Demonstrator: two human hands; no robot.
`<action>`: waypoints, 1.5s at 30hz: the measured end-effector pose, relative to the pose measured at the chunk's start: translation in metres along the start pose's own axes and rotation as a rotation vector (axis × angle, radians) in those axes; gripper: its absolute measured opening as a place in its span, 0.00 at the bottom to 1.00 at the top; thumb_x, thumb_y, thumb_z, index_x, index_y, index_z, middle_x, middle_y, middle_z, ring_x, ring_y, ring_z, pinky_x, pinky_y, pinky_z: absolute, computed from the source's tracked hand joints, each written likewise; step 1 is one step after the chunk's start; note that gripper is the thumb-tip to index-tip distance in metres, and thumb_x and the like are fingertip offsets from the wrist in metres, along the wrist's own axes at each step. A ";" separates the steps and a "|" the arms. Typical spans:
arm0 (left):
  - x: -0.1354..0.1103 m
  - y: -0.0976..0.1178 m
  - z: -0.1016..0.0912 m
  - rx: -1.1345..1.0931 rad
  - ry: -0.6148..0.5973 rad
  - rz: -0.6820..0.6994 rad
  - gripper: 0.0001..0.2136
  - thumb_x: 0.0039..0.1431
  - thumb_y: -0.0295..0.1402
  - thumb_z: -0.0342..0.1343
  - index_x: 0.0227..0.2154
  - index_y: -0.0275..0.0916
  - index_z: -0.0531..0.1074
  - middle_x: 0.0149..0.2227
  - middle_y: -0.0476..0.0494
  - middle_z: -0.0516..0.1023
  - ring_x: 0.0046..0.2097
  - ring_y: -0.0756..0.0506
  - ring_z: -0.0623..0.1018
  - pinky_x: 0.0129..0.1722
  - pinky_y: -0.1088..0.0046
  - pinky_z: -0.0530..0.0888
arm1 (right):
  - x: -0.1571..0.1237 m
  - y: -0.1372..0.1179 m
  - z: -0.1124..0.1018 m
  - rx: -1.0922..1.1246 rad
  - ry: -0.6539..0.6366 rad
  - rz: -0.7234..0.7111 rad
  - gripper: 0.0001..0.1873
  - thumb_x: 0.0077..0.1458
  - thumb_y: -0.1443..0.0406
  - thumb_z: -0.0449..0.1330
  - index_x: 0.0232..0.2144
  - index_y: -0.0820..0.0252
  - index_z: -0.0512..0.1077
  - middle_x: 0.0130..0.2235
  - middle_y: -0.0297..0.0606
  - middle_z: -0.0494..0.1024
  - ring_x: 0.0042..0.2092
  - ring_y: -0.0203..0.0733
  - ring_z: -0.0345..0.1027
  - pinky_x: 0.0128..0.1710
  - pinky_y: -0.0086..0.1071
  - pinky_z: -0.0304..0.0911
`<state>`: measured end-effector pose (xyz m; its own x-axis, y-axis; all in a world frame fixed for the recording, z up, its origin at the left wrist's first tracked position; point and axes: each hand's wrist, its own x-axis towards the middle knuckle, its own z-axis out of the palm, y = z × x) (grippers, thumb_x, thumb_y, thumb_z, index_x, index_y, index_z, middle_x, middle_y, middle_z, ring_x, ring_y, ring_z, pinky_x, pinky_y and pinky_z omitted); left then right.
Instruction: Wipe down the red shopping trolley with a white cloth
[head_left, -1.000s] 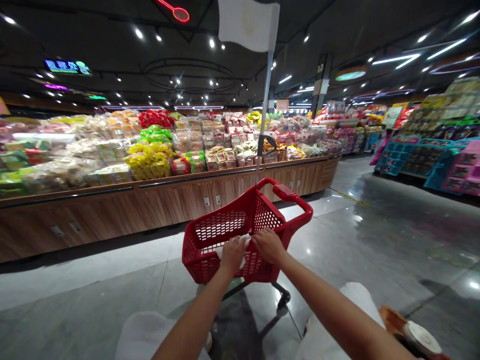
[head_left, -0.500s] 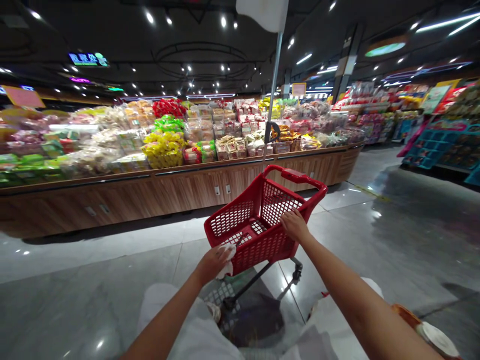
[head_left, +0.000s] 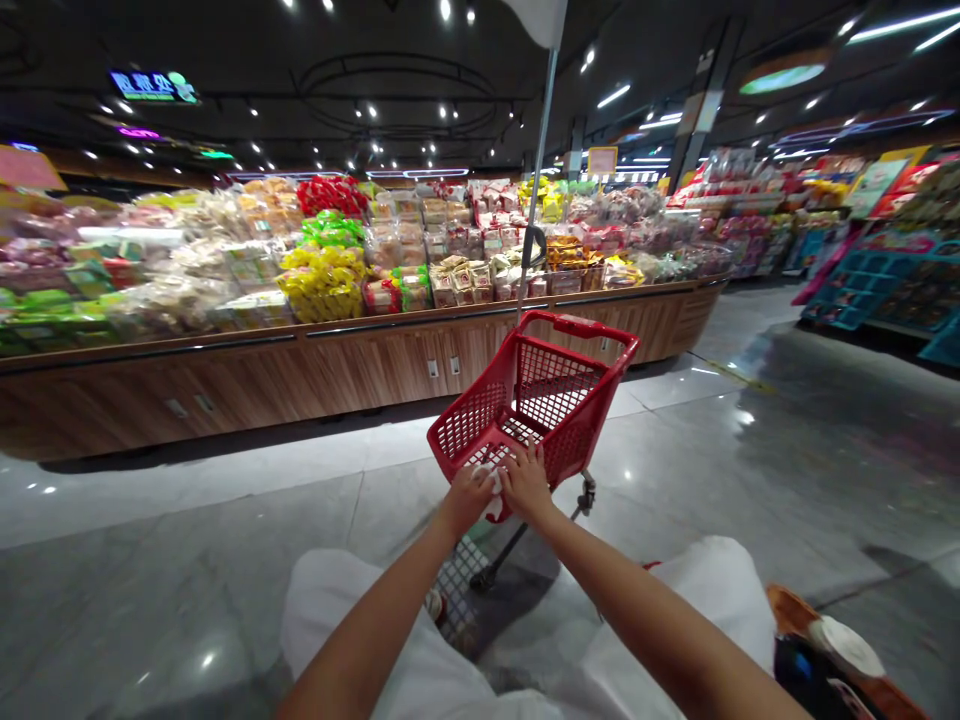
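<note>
A red plastic shopping cart (head_left: 570, 385) with lattice sides stands in front of me, its handle end pointing away. My left hand (head_left: 466, 500) is at the cart's near end, closed on a crumpled white cloth (head_left: 493, 484) pressed against the rim. Right beside it, my right hand (head_left: 527, 488) grips the near side rim, with its fingers reaching over into the basket. The two hands nearly touch, and they hide the near corner of the cart and part of the cloth.
Behind the cart runs a long wood-panelled display counter (head_left: 375, 370) piled with packaged goods. A thin pole (head_left: 541, 150) rises beside the cart. Blue racks (head_left: 870, 280) stand at the right. An orange-brown item (head_left: 787, 605) with a white lid lies beside my right knee.
My right hand has slid from the cart's side rim towards me and left, beside my left hand. My left hand has shifted right and up with the cloth. The cart has turned slightly.
</note>
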<state>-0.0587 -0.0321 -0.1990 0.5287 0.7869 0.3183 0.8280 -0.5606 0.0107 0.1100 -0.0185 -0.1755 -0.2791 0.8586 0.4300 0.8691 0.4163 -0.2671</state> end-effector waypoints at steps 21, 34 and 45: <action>0.072 0.019 0.005 0.026 -0.112 0.227 0.11 0.64 0.32 0.51 0.47 0.41 0.71 0.45 0.42 0.75 0.48 0.43 0.74 0.49 0.62 0.71 | -0.030 0.075 -0.014 0.074 0.009 -0.064 0.15 0.63 0.65 0.50 0.31 0.55 0.74 0.33 0.36 0.78 0.45 0.44 0.66 0.64 0.51 0.35; 0.055 0.004 0.017 0.009 0.122 -0.064 0.06 0.57 0.30 0.57 0.38 0.41 0.73 0.47 0.42 0.74 0.52 0.39 0.70 0.55 0.53 0.66 | -0.009 0.081 -0.071 0.186 -0.066 -0.058 0.06 0.54 0.67 0.60 0.34 0.55 0.76 0.51 0.42 0.76 0.53 0.48 0.67 0.58 0.51 0.51; 0.061 0.050 0.020 0.046 0.119 -0.189 0.08 0.56 0.29 0.54 0.39 0.41 0.72 0.47 0.42 0.75 0.53 0.37 0.71 0.58 0.52 0.65 | 0.061 -0.016 -0.196 -0.043 0.335 -0.406 0.08 0.49 0.67 0.62 0.19 0.54 0.74 0.68 0.16 0.45 0.69 0.54 0.12 0.59 0.59 0.05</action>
<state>0.0191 -0.0069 -0.1978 0.3400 0.8391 0.4247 0.9193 -0.3917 0.0379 0.1596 -0.0316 0.0241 -0.4572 0.4852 0.7453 0.7360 0.6769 0.0108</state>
